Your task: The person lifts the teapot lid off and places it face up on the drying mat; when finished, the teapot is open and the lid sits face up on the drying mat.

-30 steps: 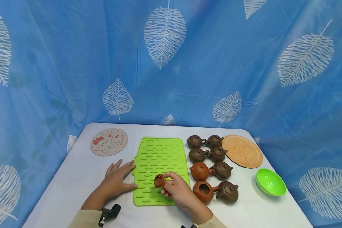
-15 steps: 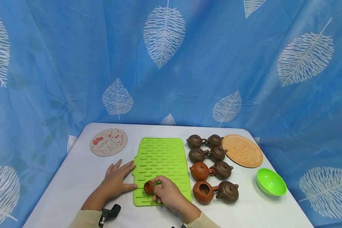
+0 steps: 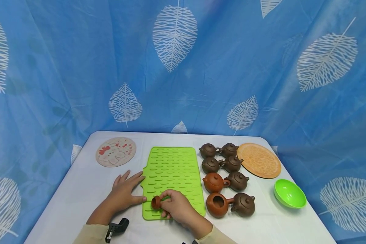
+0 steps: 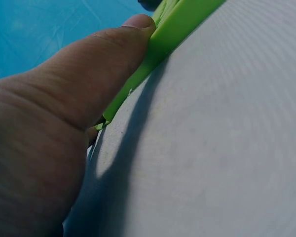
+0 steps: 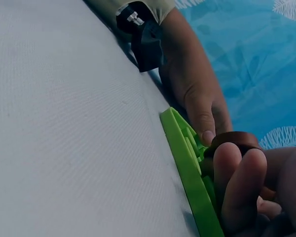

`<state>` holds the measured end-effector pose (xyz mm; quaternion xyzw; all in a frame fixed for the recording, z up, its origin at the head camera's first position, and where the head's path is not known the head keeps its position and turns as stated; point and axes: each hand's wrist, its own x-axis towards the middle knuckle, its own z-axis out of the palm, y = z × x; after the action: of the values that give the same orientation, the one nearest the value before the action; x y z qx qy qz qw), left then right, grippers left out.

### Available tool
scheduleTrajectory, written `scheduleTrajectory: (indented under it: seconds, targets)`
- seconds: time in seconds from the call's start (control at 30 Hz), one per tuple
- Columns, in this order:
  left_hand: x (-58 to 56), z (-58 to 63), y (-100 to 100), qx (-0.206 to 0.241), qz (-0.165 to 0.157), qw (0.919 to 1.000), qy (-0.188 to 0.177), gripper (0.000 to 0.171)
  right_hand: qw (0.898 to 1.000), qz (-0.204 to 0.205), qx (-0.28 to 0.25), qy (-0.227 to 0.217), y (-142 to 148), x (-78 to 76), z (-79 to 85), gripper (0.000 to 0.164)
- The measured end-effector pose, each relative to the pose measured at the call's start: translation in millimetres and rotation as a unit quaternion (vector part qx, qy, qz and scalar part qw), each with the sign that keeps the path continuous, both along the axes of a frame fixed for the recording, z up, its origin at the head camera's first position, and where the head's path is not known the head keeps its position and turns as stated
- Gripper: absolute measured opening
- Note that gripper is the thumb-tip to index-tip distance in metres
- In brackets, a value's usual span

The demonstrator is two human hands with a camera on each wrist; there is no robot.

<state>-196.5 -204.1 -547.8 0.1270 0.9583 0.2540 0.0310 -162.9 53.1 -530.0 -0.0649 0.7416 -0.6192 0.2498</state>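
Small clay piece (image 3: 156,202): over the near left part of the green mat (image 3: 175,166), its opening showing in the head view; I cannot tell if it touches the mat
Right hand (image 3: 178,207): thumb and fingers pinched on the small clay piece
Left hand (image 3: 125,193): fingers straight and spread apart, tips at the mat's left edge
Left wrist view: shows the thumb resting on the mat's edge and a shadow below it
Right wrist view: shows 2 curled fingertips from close by, partly blocking the small clay piece, with the left thumb behind
Teapots, head view only: 1 lidless red teapot (image 3: 211,206), 1 lidded red teapot (image 3: 213,183) and 6 dark teapots (image 3: 210,165), in 2 columns right of the mat
Farther right: round orange mat (image 3: 259,160) and green bowl (image 3: 289,194)
Far left: round bunny mat (image 3: 116,151)
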Motion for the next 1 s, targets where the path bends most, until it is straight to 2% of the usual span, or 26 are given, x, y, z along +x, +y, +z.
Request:
scheduleTrajectory:
  seconds: [0.27, 0.63, 0.9, 1.0]
  targets:
    - [0.0, 2.0, 1.4, -0.002, 0.001, 1.0, 0.001, 0.095, 1.0, -0.006, -0.016, -0.009, 2.6, 0.2, -1.5, 0.008]
    - [-1.9, 0.9, 0.5, -0.009, 0.006, 0.9999, -0.007, 0.097, 1.0, -0.014, -0.02, 0.001, 3.6, 2.0, -1.8, 0.009]
    - [-3.1, 0.2, 0.5, -0.015, 0.006, 0.9998, -0.014, 0.098, 1.0, -0.009, -0.016, -0.003, 7.6, 0.3, -2.5, 0.038]
    - [-2.8, 0.0, 0.8, -0.017, 0.007, 0.9997, -0.017, 0.098, 1.0, -0.01, -0.023, -0.011, 8.4, 0.7, -2.2, 0.045]
